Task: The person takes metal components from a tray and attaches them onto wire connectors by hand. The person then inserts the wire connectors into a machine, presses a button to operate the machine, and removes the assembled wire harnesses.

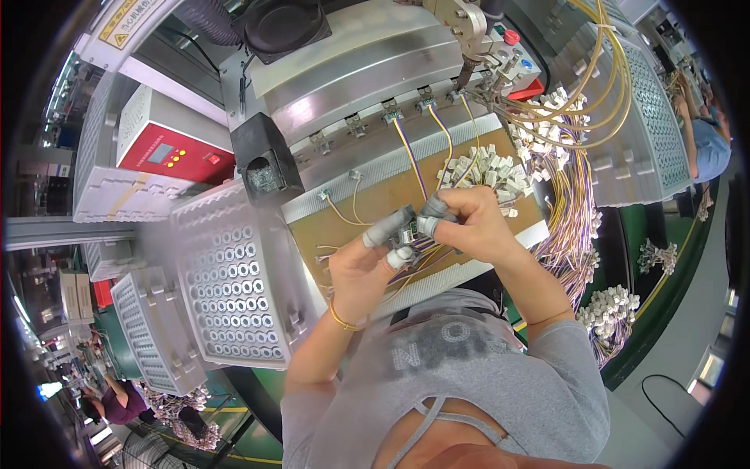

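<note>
Above the brown work board (316,242), my left hand (363,262) and my right hand (473,223) meet, with grey covers on their fingertips. Between them is a small dark green circuit board (413,227), pinched by the left fingers; thin wires run below it. My right thumb and forefinger are closed together at its right side, and what they grip is hidden. Just beyond my hands, wires in yellow and purple (406,148) run down from small clamps (391,111) on the metal machine front. Beside my right hand lies a heap of white connectors (492,173).
A soldering head (469,66) hangs over the clamps at the upper right. Bundled wires with white connectors (566,211) drape off the right edge. On the left stand a black box (266,160), a red-fronted controller (176,152) and a perforated metal box (234,289). Other people work farther off.
</note>
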Tool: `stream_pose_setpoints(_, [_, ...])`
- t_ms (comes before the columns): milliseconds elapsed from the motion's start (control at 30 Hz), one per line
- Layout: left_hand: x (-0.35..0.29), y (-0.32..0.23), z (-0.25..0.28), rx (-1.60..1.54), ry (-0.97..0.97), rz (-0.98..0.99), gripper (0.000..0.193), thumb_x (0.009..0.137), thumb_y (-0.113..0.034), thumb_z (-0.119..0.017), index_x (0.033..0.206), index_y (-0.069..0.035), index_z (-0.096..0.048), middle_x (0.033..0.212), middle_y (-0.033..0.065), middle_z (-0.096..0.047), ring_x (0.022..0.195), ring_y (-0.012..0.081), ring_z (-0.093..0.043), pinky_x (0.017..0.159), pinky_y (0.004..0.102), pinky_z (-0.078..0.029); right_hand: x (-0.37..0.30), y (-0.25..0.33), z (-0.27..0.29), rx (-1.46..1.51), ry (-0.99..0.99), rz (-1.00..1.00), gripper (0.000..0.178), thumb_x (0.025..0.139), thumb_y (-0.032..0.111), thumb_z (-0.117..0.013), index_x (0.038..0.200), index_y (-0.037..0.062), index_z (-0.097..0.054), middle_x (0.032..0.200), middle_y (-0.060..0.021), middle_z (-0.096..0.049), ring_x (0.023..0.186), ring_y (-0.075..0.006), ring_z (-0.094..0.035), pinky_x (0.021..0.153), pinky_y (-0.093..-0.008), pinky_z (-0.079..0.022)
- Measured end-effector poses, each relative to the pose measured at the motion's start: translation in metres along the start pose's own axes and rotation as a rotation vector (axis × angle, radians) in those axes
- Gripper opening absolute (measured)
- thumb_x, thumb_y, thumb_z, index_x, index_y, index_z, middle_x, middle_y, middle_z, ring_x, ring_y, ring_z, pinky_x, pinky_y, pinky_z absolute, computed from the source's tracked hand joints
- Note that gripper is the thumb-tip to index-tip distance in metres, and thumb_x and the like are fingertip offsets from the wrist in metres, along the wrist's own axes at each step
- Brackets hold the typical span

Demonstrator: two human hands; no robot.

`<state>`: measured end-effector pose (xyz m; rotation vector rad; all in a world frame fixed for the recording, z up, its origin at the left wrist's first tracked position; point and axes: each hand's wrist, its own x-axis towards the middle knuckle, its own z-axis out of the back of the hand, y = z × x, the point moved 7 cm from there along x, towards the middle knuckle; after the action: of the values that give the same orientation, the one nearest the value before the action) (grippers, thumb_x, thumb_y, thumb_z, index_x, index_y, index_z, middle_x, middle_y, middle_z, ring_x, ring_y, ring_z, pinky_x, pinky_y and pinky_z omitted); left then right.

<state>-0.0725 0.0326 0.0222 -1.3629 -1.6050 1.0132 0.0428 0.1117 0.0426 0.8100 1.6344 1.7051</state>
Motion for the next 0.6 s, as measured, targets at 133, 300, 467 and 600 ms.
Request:
stream_pose_setpoints(133, [-0.001, -0.002, -0.001, 0.068, 0.012, -0.027, 0.04, 0.073, 0.006, -0.06, 0.113, 0.004, -0.05, 0.112, 0.0109, -0.052, 0.095, 0.016, -0.053, 0.08, 0.0281, -0.047, -0.001, 0.003, -0.001, -0.025, 0.026, -0.011, 0.008, 0.068, 0.004, -0.059, 0.062, -0.0003, -0.055, 0.048, 0.0052, -0.04, 0.046, -0.0009, -0.031, 0.04, -0.0206, -0.023])
stream_pose_setpoints(300, [0.002, -0.011, -0.002, 0.335, 0.002, -0.142, 0.039, 0.07, 0.005, -0.063, 0.109, 0.0, -0.055, 0.106, 0.0112, -0.056, 0.088, 0.0135, -0.056, 0.076, 0.0236, -0.047, -0.002, 0.004, -0.002, -0.063, 0.013, -0.025, 0.006, 0.066, 0.003, -0.057, 0.062, -0.0005, -0.054, 0.048, 0.0041, -0.041, 0.045, -0.001, -0.032, 0.04, -0.0208, -0.024])
stream_pose_setpoints(467, [0.002, -0.007, 0.001, 0.451, -0.027, -0.169, 0.039, 0.07, 0.004, -0.063, 0.107, -0.002, -0.056, 0.105, 0.0109, -0.058, 0.086, 0.0123, -0.057, 0.074, 0.0231, -0.047, -0.002, 0.0, -0.002, -0.163, -0.046, -0.002, 0.004, 0.063, 0.003, -0.056, 0.062, 0.0, -0.054, 0.047, 0.0022, -0.042, 0.045, -0.0014, -0.033, 0.039, -0.0207, -0.026])
stream_pose_setpoints(600, [0.004, -0.007, 0.004, 0.345, -0.095, -0.145, 0.039, 0.069, 0.005, -0.063, 0.107, -0.002, -0.057, 0.106, 0.0113, -0.058, 0.086, 0.0128, -0.057, 0.076, 0.023, -0.046, -0.001, 0.001, -0.001, -0.169, -0.074, 0.0, 0.004, 0.063, 0.004, -0.056, 0.062, 0.0001, -0.054, 0.047, 0.0021, -0.042, 0.045, -0.0017, -0.033, 0.039, -0.0209, -0.026])
